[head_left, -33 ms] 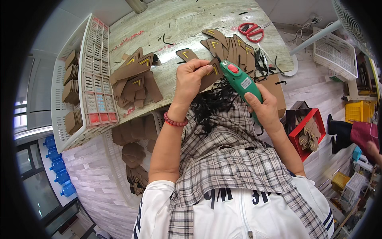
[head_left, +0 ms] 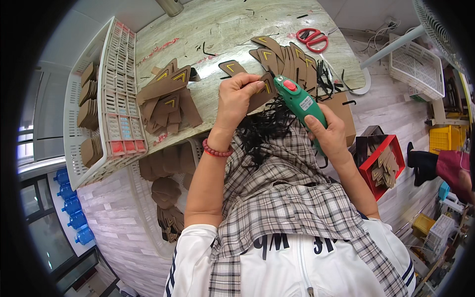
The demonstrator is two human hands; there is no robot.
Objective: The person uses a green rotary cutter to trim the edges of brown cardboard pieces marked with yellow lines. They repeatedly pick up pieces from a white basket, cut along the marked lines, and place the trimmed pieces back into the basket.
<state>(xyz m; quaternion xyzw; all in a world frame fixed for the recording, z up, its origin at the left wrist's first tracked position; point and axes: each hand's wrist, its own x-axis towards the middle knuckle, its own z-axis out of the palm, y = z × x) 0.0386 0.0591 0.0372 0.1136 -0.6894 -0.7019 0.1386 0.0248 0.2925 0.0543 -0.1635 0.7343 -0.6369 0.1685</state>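
My left hand (head_left: 237,96) pinches a brown flat piece (head_left: 260,99) with a yellow chevron at the table's near edge. Wrapped in my right hand (head_left: 330,129) is a green handheld electric cutter (head_left: 302,101) with a red button. Its tip meets the piece's right edge; the blade is too small to make out. A heap of black trimmings (head_left: 264,129) lies on my checked apron (head_left: 292,198) just below. Beyond my hands, similar chevron pieces (head_left: 297,62) fan out on the table, and one single piece (head_left: 231,67) rests left of them. A larger pile of brown pieces (head_left: 168,101) sits farther left.
Red-handled scissors (head_left: 312,40) lie on the table (head_left: 222,24) at the back right. A white basket (head_left: 106,104) with stacked pieces stands left. At right are a red box (head_left: 366,171) of pieces, a fan (head_left: 440,20), and another person's dark red sleeve (head_left: 450,171).
My hands, the cutter and the piece stay in place. The other person at the right edge has shifted slightly.
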